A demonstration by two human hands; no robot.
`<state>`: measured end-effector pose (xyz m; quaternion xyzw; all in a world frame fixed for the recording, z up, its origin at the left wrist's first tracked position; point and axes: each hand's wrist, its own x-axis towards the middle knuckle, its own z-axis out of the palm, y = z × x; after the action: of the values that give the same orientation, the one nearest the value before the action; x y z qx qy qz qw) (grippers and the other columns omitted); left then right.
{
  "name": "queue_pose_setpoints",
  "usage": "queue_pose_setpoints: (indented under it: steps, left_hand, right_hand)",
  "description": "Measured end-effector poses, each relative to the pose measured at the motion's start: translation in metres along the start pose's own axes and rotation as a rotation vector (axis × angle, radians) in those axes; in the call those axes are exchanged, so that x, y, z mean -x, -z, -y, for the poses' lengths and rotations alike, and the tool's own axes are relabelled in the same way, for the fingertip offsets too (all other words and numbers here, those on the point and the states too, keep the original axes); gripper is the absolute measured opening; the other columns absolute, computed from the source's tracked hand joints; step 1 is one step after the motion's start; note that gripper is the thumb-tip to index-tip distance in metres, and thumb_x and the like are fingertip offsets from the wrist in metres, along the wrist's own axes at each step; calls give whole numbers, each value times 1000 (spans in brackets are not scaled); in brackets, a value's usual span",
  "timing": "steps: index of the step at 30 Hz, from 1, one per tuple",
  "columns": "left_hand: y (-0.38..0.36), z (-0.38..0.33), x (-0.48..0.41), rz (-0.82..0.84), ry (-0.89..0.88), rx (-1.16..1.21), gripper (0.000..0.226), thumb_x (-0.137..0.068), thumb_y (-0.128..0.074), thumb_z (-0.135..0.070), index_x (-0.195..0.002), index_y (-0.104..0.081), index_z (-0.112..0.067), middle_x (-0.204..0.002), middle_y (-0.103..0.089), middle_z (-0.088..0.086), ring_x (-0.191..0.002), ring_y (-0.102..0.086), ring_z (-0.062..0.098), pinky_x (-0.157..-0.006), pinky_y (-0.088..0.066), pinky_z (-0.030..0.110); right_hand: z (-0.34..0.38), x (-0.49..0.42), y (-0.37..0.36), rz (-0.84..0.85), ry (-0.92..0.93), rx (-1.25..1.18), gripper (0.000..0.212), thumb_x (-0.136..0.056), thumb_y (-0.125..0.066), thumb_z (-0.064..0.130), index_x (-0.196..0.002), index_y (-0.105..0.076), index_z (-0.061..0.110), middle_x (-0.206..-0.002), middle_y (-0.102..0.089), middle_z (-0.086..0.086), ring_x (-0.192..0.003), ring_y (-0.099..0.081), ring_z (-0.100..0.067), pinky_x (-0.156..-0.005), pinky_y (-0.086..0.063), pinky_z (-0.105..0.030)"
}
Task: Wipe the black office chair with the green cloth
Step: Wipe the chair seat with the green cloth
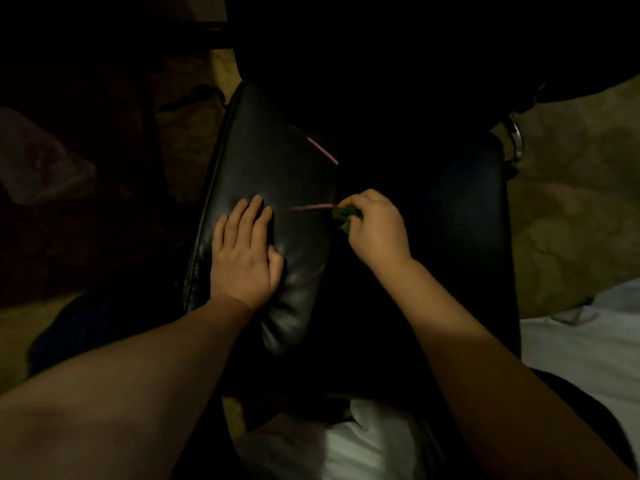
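Both forearms were closest to the lens, stretched fwd toward the black office chair [277, 161], w/ some white fabric [363, 445] between them, just short of the chair. Light was v. poor, so most of the chair was lost in shadow. Only one padded leather panel showed properly, w/ a thin pink line [311, 206] across it.

My left hand [242, 251] lay flat on that panel, fingers straight & close together, pressing the padding and gripping nothing. My right hand [374, 226] sat just off the panel's right edge, at the end of the pink line. Its fingers were curled round the green cloth [344, 216], bunched small so only a tuft poked out on the panel side. Couldn't tell whether the cloth touched the leather, too dark.

Handling, my guess: the cloth is light, soft & limp, so it wants wadding in the fist or spreading under a flat palm. Pinched by a corner it'd just flop. The leather looked smooth, prob. a bit slick, and the padding creased near my left wrist, so it's soft. An office chair likely rolls or swivels, so bracing w/ the left hand on the panel made sense. Patterned floor [571, 202] lay off the chair's right side.
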<state>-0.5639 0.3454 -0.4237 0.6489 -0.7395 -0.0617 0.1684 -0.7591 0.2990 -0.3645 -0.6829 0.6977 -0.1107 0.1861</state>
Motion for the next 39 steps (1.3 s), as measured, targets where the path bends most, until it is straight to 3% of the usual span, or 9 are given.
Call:
queue_pose_setpoints:
  steps: [7, 17, 21, 24, 29, 34, 39]
  left_hand:
    - [4, -1, 1, -1, -7, 41, 58, -85, -40, -28, -136, -51, -4, -149, -43, 14, -141, -34, 31, -118, -18, 46]
    - [7, -3, 2, -12, -4, 71, 56, -85, -42, -25, -135, -52, -3, -148, -45, 15, -140, -37, 32, -118, -21, 48]
    - [10, -3, 3, 10, 2, 89, 56, -86, -41, -26, -136, -52, -4, -148, -44, 14, -140, -36, 30, -118, -20, 46]
    - [13, -3, 2, 30, 1, 109, 54, -87, -44, -24, -136, -53, -3, -149, -44, 14, -140, -36, 31, -118, -22, 47]
    - [22, -1, 2, 52, 8, 181, 49, -91, -44, -22, -135, -55, -3, -148, -45, 15, -141, -36, 31, -119, -21, 46]
    - [30, 1, -4, 131, 20, 211, 42, -98, -48, -20, -138, -52, -5, -153, -39, 12, -145, -30, 26, -121, -16, 39]
    - [37, 16, 8, 221, -57, 149, 49, -99, -47, -21, -146, -41, -9, -158, -29, 9, -148, -19, 24, -121, -11, 36]
  right_hand:
    - [11, 71, -9, 63, -8, -51, 30, -84, -56, -2, -106, -70, 13, -109, -61, -6, -107, -55, -23, -96, -44, -36]
    - [30, 163, -33, 132, 73, -156, 31, -76, -54, -3, -96, -71, 13, -97, -61, -6, -96, -55, -26, -85, -44, -31]
    - [37, 182, -41, 218, 112, -205, 31, -79, -50, 2, -99, -70, 13, -98, -61, -4, -95, -55, -25, -81, -47, -34]
    - [39, 190, -42, 302, 87, -298, 29, -86, -53, 7, -108, -66, 20, -106, -62, -1, -100, -57, -21, -88, -47, -33]
    - [44, 190, -33, 74, -62, -536, 24, -91, -54, 18, -114, -54, 24, -110, -58, 6, -99, -57, -8, -82, -47, -24]
    - [36, 182, -25, -158, -77, -300, 17, -89, -61, 9, -104, -60, 16, -110, -55, -2, -97, -59, -22, -81, -52, -38]
    - [18, 179, -20, -235, -95, -108, 20, -87, -67, 15, -106, -66, 13, -111, -57, -6, -106, -54, -26, -87, -50, -42]
